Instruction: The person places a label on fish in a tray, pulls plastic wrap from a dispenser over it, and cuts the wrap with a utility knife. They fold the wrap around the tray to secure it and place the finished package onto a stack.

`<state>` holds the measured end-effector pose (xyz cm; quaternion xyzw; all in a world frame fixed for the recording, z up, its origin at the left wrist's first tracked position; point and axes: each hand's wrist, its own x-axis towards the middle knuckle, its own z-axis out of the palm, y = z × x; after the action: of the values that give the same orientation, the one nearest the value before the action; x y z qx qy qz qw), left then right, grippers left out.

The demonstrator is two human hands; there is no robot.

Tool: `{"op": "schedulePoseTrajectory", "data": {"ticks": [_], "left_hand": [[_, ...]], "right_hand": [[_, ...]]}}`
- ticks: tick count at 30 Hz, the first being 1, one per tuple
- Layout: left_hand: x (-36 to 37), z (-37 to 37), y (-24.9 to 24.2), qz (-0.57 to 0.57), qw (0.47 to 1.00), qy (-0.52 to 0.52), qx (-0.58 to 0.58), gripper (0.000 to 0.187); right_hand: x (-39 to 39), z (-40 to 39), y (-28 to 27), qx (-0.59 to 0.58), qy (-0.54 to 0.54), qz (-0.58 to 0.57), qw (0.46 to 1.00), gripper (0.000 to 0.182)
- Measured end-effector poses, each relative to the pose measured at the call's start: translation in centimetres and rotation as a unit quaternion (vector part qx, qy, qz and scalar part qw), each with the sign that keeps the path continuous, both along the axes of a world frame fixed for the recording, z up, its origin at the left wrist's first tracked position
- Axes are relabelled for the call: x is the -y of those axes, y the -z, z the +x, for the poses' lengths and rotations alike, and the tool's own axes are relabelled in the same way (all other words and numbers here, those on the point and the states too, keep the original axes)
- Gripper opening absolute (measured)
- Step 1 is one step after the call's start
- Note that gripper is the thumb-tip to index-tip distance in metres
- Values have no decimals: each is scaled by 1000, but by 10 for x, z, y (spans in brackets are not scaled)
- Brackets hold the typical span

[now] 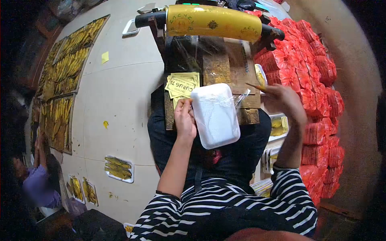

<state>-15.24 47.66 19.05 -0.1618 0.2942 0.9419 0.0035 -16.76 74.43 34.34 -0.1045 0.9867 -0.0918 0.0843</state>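
My left hand (185, 122) grips the left edge of a white foam tray (217, 120), its pale underside toward me and clear film drawn over it. A loose tuft of film (241, 97) sticks out at the tray's right side. My right hand (286, 100) is raised to the right, apart from the tray, closed on a thin brown pointed stick (255, 86) aimed left. Beyond the tray lies a pile of yellow printed labels (183, 83) on the wooden work board (216, 69). A yellow roll of film (213, 21) spans the board's far end.
Red-wrapped packs (309, 100) are stacked along the right. Filled white trays (278, 124) stand beside my right leg, and another tray (119, 168) sits on the tiled floor (120, 100). Flat racks of yellow-brown pieces (72, 60) lie at left, with a person (38, 180) near them.
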Motion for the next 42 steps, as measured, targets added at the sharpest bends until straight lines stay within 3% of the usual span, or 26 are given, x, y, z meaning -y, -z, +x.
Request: {"op": "schedulePoseTrajectory", "data": {"ticks": [1, 4, 5, 6, 7, 8, 11, 12, 15, 16, 19, 21, 23, 29, 31, 32, 33, 34, 35, 37, 40, 42], "left_hand": [[-1, 0, 3, 14, 1000, -20, 0, 11], [-5, 2, 8, 30, 998, -48, 0, 10], [-6, 1, 9, 30, 998, -54, -3, 10], [-7, 0, 13, 15, 998, -49, -21, 10], [-8, 1, 10, 25, 998, -55, -13, 10], [-8, 2, 6, 33, 997, -63, -5, 9], [-7, 1, 7, 34, 997, -71, -20, 10], [-8, 1, 10, 32, 997, -67, -30, 10], [-6, 2, 11, 16, 1000, -9, -13, 8], [-6, 3, 11, -17, 1000, 2, 0, 8], [-5, 7, 10, -98, 995, 15, 12, 15], [-2, 8, 9, -128, 992, 3, -2, 21], [1, 6, 6, -161, 987, -2, -27, 24], [0, 4, 6, -248, 966, -7, -71, 37], [0, 1, 1, -270, 961, 8, -65, 43], [0, 0, 0, -276, 959, 15, -65, 43], [1, -1, -1, -284, 956, 22, -65, 43], [3, -1, 0, -267, 961, 30, -72, 46], [4, -1, -3, -309, 947, 24, -90, 45], [5, -2, -11, -388, 912, 5, -130, 45], [3, -2, -32, -387, 910, -10, -147, 49], [-5, 4, -61, -334, 931, -16, -148, 50]], "right_hand": [[-19, 7, -4, 48, 39, -3, 998, 26], [-45, 10, 73, 51, 138, -339, 929, 28], [-30, 17, 88, -43, 55, -293, 954, 33], [-5, 21, 99, 39, 189, -440, 877, 38], [15, 28, 103, -104, 39, -282, 953, 35], [17, 23, 128, -197, 3, -229, 953, 30], [45, 20, 128, -241, 75, -252, 934, 28], [51, 15, 123, -191, 72, -339, 918, 22], [68, 0, 99, -185, 69, -346, 917, 13], [76, -7, 88, -246, 17, -318, 916, 13], [96, -31, 72, -144, -89, -332, 928, 13], [104, -54, 69, -302, -193, -174, 917, 14], [106, -64, 66, -297, -204, -187, 914, 14], [72, -66, 101, -268, -73, -219, 935, 16], [89, -70, 95, -252, -197, -274, 907, 17], [103, -70, 93, -181, -256, -301, 901, 12], [119, -79, 100, -215, -323, -185, 903, 14], [138, -82, 97, -167, -312, -134, 926, 19], [157, -90, 113, -217, -302, -214, 903, 25], [177, -99, 113, -56, -313, -335, 887, 22], [163, -109, 109, -214, -339, -196, 895, 17], [117, -99, 103, -261, -295, -345, 852, 17]]}}
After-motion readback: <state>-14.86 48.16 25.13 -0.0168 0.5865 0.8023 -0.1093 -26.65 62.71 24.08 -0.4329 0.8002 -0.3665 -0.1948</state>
